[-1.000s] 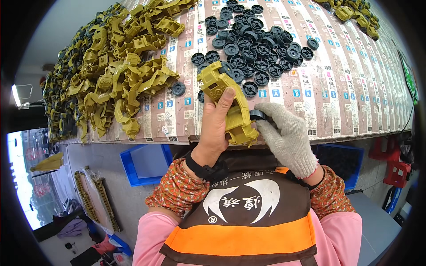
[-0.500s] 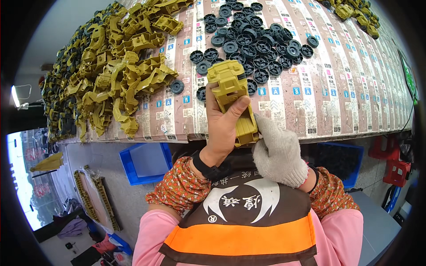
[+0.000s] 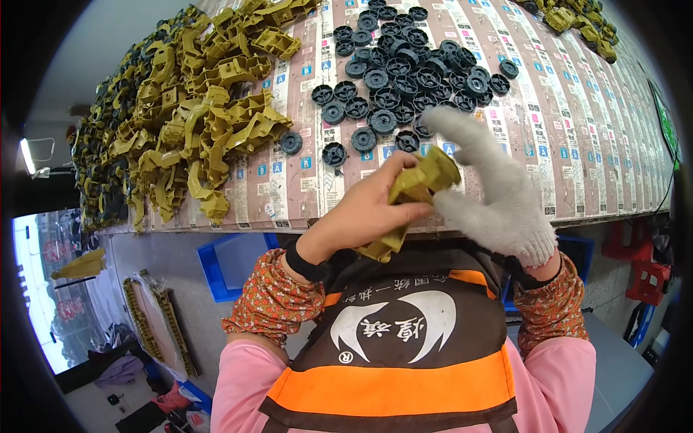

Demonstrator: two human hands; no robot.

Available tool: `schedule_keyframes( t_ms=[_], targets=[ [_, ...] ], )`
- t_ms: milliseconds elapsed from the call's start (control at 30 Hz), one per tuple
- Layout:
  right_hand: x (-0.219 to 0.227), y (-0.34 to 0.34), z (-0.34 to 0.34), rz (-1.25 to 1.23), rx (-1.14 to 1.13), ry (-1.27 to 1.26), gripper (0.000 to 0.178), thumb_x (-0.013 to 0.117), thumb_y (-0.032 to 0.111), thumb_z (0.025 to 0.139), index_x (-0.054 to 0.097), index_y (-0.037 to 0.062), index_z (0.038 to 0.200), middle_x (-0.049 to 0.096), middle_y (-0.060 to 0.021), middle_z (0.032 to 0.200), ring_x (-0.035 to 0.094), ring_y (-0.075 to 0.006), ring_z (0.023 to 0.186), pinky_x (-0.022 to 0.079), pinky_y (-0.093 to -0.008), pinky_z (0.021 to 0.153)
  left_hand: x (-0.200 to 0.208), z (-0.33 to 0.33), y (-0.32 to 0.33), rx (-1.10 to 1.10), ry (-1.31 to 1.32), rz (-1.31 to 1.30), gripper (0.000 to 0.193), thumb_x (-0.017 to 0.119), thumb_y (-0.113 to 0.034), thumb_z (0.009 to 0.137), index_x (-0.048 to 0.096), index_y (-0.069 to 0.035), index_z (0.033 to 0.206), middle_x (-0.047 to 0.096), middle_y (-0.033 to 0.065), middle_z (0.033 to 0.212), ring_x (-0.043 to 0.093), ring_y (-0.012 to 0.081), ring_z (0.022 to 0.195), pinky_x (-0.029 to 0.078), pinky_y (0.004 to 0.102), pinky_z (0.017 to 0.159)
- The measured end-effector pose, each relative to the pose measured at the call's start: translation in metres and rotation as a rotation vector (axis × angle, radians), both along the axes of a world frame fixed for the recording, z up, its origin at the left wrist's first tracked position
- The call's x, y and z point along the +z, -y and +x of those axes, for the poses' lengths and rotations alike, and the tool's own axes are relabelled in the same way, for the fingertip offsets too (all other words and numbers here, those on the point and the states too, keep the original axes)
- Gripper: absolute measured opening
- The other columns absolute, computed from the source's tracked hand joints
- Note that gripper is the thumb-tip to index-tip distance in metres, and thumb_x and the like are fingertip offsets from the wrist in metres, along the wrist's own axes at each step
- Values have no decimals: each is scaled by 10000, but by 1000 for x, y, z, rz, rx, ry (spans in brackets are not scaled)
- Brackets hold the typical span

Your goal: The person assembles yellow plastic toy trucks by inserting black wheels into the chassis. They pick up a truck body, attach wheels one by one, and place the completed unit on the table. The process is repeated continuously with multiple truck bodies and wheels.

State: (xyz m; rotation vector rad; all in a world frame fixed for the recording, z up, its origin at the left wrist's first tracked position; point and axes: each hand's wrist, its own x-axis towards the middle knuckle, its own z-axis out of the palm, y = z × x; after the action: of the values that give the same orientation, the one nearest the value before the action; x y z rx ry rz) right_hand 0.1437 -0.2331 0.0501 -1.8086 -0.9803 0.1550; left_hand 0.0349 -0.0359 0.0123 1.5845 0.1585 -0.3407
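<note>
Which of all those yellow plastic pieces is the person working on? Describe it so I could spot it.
Start at the big heap of olive-yellow pieces on the table's left, then look toward the person's chest. The olive-yellow piece there is gripped in the bare left hand, with the gloved right hand beside it. It alone is lifted off the table.

Matt olive plastic part (image 3: 416, 189), fuzzy knit glove (image 3: 498, 195)

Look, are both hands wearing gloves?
No, only the right hand wears a grey knit glove; the left hand, holding the olive plastic part, is bare.
</note>
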Motion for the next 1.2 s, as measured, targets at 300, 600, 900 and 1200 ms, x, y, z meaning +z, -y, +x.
schedule_keyframes(
  t_ms=[300, 600, 900, 1200],
  targets=[
    [-11, 25, 0, -51, -73, -890, 341, 794, 172, 894, 641, 21, 1158, 636, -30, 1004, 619, -113, 920, 540, -307, 800, -7, -34, -33, 70, -11, -937, 793, 675, -337, 1038, 245, -151, 1678, 471, 147, 1575, 525, 288, 1426, 487, 472, 1147],
    [-28, -10, -6, -258, 49, -191, 184, 718, 199, 960, 698, 19, 995, 700, -143, 932, 704, -307, 899, 552, -423, 824, -18, -37, -17, 657, 109, -698, 479, 605, -199, 1050, 478, -46, 1486, 644, 188, 1364, 710, 340, 1155, 623, 484, 981],
    [-38, -62, 22, -567, -8, 527, 172, 759, 161, 862, 686, 68, 988, 616, -143, 1005, 641, -366, 995, 532, -495, 843, -13, -47, -22, 625, 67, -630, 622, 725, -270, 1034, 378, -159, 1538, 639, 72, 1228, 713, 194, 1026, 654, 367, 824],
    [-38, -45, -6, -154, 9, -191, 270, 698, 102, 954, 702, 33, 1215, 735, -198, 1014, 739, -328, 924, 570, -433, 822, -26, -49, -11, 623, 21, -596, 600, 723, -309, 1047, 410, -152, 1534, 637, 56, 1281, 690, 165, 1073, 627, 345, 885]
  ],
)
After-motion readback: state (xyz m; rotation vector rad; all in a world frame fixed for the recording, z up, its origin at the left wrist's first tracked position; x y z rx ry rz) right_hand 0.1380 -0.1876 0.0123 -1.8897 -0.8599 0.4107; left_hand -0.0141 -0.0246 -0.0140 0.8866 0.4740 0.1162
